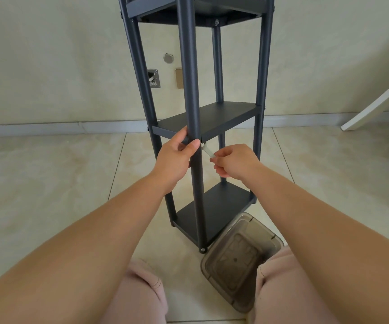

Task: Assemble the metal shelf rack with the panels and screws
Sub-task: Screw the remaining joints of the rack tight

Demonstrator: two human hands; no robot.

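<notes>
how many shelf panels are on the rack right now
3: top panel at the frame's upper edge, middle panel by the hands, bottom panel near the floor. Any higher would be out of view.

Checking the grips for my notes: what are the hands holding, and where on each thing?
Left hand grips the rack's front post at the middle shelf. Right hand pinches the small wrench by its lower end.

Both forearms were bare, without sleeves; pale pink shorts (142, 298) with stitched hems covered the thighs.
</notes>
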